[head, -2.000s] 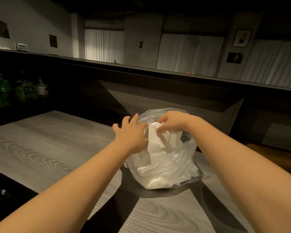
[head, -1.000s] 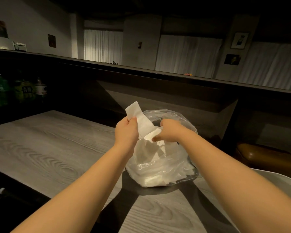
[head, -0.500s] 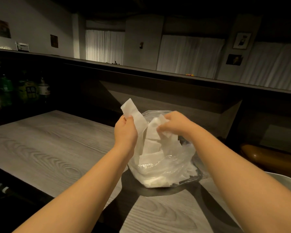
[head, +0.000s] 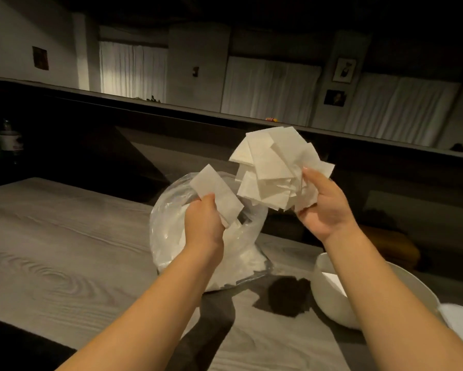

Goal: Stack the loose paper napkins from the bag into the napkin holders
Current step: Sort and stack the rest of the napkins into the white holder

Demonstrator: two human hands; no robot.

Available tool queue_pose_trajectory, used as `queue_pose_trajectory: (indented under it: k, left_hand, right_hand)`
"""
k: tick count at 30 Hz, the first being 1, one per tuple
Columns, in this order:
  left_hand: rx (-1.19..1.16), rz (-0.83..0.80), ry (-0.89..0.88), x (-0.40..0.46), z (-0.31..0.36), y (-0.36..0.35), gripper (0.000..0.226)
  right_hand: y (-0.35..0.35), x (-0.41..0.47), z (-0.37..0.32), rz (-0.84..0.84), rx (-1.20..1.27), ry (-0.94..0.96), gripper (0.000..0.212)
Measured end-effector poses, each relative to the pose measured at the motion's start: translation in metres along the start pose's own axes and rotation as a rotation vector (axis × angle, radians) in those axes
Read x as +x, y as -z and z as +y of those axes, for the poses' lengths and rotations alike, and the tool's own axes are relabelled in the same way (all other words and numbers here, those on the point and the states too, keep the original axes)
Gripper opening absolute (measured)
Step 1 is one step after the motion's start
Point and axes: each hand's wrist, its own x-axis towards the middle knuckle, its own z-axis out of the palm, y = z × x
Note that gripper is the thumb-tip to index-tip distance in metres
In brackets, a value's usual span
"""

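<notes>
Your left hand [head: 204, 223] pinches a thin, flat rectangular napkin [head: 217, 194] at the mouth of the clear, crinkled plastic bag [head: 168, 226], which sits on the grey wood-grain surface [head: 64, 250] with more white napkins pooled inside. Your right hand [head: 323, 207] grips a fanned, messy bunch of napkins [head: 274, 167], soft matte squares with sharp corners. Half a second ago that hand was down at the bag's opening; now the bunch is raised clear, up and to the right. A smooth white bowl [head: 329, 293] sits near right.
</notes>
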Motion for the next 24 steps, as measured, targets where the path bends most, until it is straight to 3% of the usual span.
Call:
queue_pose_trajectory:
  k: [2,5,10,14,17,21,24]
  left_hand:
    - [0.009,-0.030,0.027,-0.006,-0.010,-0.007,0.019]
    - [0.072,0.086,-0.006,-0.005,-0.017,-0.009,0.021]
    - [0.180,0.099,-0.113,-0.009,-0.041,-0.007,0.023]
    - [0.171,0.056,-0.217,-0.015,-0.048,-0.012,0.026]
    - [0.167,-0.013,-0.260,-0.017,-0.057,-0.012,0.022]
    - [0.220,-0.160,-0.269,-0.023,-0.072,-0.013,0.025]
    - [0.265,-0.191,-0.267,-0.024,-0.074,-0.015,0.020]
  right_hand:
    - [0.015,-0.014,0.011,0.082,0.019,-0.073,0.046]
    - [0.038,-0.042,0.041,0.251,-0.148,-0.247,0.032]
    - [0.058,-0.068,0.063,0.136,-0.832,-0.371,0.026]
    - [0.077,-0.065,0.064,0.160,-1.154,-0.391,0.040]
    - [0.088,-0.067,0.063,0.146,-1.321,-0.327,0.046]
    - [0.089,-0.070,0.062,0.083,-1.609,-0.156,0.071]
    - [0.080,-0.073,0.061,-0.024,-1.848,0.126,0.054]
